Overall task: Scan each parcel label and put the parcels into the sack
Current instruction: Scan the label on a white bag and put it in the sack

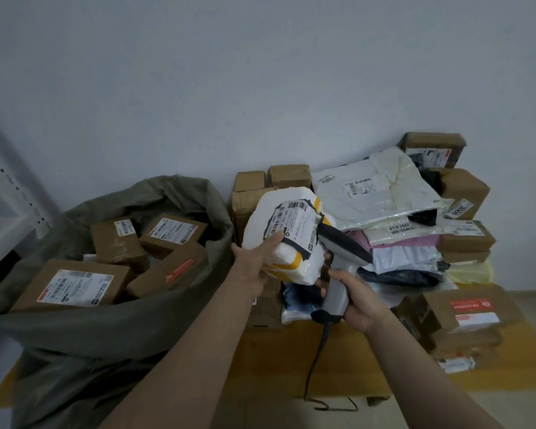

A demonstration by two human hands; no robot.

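My left hand (256,263) grips a white padded parcel (291,258) with yellow stripes, held up above the table with its barcode label (293,226) facing me. A grey handheld scanner (338,261) is in my right hand (361,300), which grips its handle; the scanner's dark head sits right against the parcel's label edge. Its black cable hangs down past the table front. To the left stands an open olive-green sack (136,329) with several brown labelled boxes (72,286) inside.
A heap of parcels covers the wooden table (291,363): white and pink plastic mailers (378,193), brown boxes (464,187) stacked against the wall, more boxes (464,314) at the right front. A white metal shelf frame (10,193) stands at far left.
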